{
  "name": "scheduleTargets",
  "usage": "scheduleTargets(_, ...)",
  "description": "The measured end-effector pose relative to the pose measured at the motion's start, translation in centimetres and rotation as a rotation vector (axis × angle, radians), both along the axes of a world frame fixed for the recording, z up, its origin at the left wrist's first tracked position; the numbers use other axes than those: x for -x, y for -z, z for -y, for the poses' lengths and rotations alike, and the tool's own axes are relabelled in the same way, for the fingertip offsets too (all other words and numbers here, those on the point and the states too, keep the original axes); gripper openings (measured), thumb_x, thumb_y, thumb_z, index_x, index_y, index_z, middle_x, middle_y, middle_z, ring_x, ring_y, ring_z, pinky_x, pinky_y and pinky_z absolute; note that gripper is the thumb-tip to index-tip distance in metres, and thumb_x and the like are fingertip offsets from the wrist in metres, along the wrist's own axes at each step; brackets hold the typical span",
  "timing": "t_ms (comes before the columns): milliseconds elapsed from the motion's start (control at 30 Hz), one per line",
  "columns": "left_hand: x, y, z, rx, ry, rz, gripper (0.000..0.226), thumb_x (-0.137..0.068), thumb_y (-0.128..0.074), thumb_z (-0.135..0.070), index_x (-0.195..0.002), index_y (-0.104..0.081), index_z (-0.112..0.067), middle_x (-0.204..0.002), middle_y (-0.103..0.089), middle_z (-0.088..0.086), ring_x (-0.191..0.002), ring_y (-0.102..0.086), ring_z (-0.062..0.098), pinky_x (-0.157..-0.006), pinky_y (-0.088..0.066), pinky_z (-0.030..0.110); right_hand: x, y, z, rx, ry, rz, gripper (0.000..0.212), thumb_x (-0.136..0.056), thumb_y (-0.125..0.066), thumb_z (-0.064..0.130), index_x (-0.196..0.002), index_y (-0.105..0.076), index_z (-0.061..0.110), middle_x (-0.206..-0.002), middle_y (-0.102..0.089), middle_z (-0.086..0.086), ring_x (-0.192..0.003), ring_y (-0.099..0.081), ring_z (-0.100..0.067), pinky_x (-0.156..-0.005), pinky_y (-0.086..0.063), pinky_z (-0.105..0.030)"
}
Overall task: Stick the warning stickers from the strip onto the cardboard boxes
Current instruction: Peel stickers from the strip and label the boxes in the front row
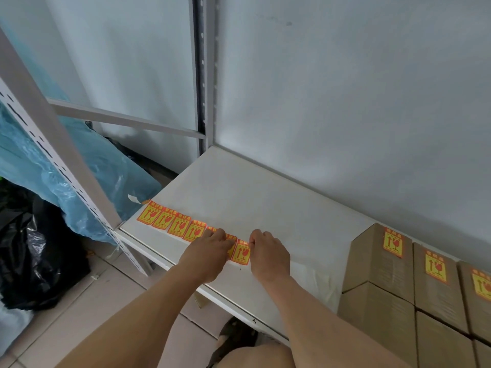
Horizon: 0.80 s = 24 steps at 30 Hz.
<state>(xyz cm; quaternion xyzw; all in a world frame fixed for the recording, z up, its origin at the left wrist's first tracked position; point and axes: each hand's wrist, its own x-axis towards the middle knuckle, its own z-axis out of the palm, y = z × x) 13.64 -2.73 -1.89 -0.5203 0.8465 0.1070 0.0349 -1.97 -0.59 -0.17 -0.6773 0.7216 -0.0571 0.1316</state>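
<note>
Strip: the strip of warning stickers [175, 221] lies along the front edge of the white shelf [265, 197], with its left end near the shelf corner.
Stickers: each is yellow with an orange border and red marks; the last sticker [241, 252] at the right end lies between the two hands.
Left hand: the left hand [210, 251] rests on the strip with curled fingers and covers one or two stickers; I cannot tell if it pinches the strip or only presses it.
Right hand: the right hand [268, 252] pinches the upper right corner of the last sticker with its fingertips.
Cardboard boxes: the cardboard boxes [414, 296] stand in a stacked row at the right of the shelf, well apart from the hands.
Box tops: three boxes in the top row carry one sticker each.
Beside the shelf: a blue plastic sheet [87, 187] and a black bag [34, 251] lie at the left, past the slotted post [57, 155].
</note>
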Motion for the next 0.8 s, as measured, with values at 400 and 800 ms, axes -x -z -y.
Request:
scheduleTargets(400,0.9,-0.2,0.1,-0.056,-0.040,-0.045,0.052,-0.096,-0.052,-0.039,-0.145,-0.034,-0.035,-0.133,-0.045,-0.002,-0.122,-0.041,0.021,-0.102,-0.039,0.040,1.1,-0.2,-0.3,-0.026,-0.041,0.007,0.036,-0.089,-0.064,0.021,-0.122,-0.049,0.022,-0.115,-0.056,-0.003,-0.105,-0.054,-0.022,-0.078,-0.048,-0.033)
scheduleTargets(800,0.7,-0.1,0.7,-0.105,-0.040,-0.061,0.051,-0.094,-0.053,-0.043,-0.142,-0.038,-0.037,-0.132,-0.045,-0.003,-0.119,-0.040,0.020,-0.102,-0.034,0.038,1.3,-0.3,-0.8,0.004,-0.091,0.020,0.032,-0.088,-0.066,0.021,-0.113,-0.048,0.017,-0.112,-0.054,-0.004,-0.100,-0.055,-0.022,-0.071,-0.040,-0.029)
